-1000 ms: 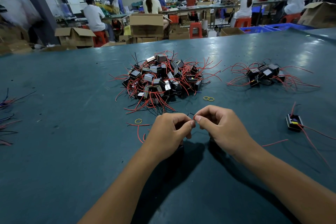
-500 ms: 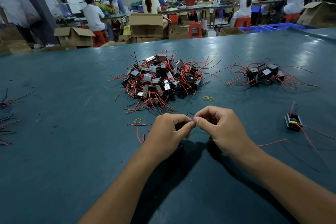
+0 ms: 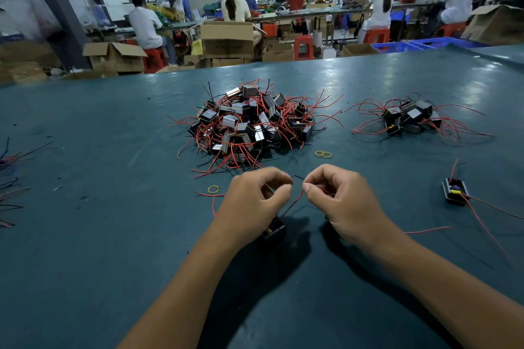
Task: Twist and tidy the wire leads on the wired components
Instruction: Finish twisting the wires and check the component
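Low in the middle of the frame, a small black component sits on the teal table, partly hidden under my left hand. A thin red wire comes up from it and runs into the gap between my two hands. My left hand has its fingers curled in, and the thumb and first finger pinch tight near that wire; I cannot tell if they hold the red wire or another thin lead. My right hand is curled too, and its thumb and finger pinch the top end of the red wire. A short black wire pokes out just above the gap between the hands.

Above my hands, in the middle of the frame, I see a big pile of components with red and black wires sticking out all over. A smaller pile lies at the upper right, well apart from the big one. One lone component rests at the right, with long red wires trailing toward the lower right. Two yellow rubber bands lie touching, just below the big pile. One more yellow band lies left of my left hand. Loose wires show at the left edge. Far behind the table, people in white caps sit by cardboard boxes.
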### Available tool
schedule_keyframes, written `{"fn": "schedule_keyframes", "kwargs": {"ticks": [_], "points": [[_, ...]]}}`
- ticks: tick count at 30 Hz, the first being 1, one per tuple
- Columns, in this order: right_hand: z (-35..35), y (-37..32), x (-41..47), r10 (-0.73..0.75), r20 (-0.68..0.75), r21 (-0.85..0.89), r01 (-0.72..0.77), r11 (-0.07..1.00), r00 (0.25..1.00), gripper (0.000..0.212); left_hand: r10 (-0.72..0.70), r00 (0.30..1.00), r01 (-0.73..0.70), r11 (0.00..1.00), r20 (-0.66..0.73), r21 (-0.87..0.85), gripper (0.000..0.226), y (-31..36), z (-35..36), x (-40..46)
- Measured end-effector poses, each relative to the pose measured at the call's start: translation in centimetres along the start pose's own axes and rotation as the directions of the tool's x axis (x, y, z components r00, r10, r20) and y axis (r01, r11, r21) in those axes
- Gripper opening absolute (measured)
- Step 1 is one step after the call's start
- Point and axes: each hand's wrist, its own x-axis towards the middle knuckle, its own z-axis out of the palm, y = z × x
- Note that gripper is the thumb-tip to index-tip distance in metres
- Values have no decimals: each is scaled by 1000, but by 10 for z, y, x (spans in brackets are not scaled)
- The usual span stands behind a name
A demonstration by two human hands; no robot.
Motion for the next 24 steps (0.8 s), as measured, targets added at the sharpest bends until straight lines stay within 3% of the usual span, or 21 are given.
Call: {"fn": "schedule_keyframes", "kwargs": {"ticks": [2, 6, 11, 14, 17, 20, 22, 24], "points": [[-2, -3, -1, -27, 36, -41, 29, 999, 999, 15, 58, 996, -58, 998, -61, 6, 6, 2, -4, 0], [-5, -11, -4, -91, 99, -69, 98, 993, 991, 14, 195, 981, -193, 975, -7, 112, 6, 6, -4, 0], [-6, -14, -5, -127, 125, -88, 139, 986, 984, 13, 155, 988, -157, 978, 21, 137, 15, 8, -3, 0], [-6, -17, -6, -205, 141, -179, 228, 957, 969, 14, -104, 991, 111, 990, 87, -89, 28, 13, -1, -1], [-5, -20, -8, -322, 170, -298, 360, 884, 932, 7, -400, 889, 458, 799, 223, -390, 35, 18, 0, -2], [-5, -20, -8, -372, 180, -338, 412, 846, 911, 2, -477, 814, 580, 650, 331, -491, 31, 20, -1, -4], [-7, -19, -7, -363, 158, -316, 395, 863, 919, 5, -435, 862, 507, 731, 259, -457, 31, 19, -3, -3], [-9, -17, -6, -344, 143, -291, 371, 882, 928, 8, -257, 963, 270, 926, 85, -263, 20, 15, -9, -2]]}}
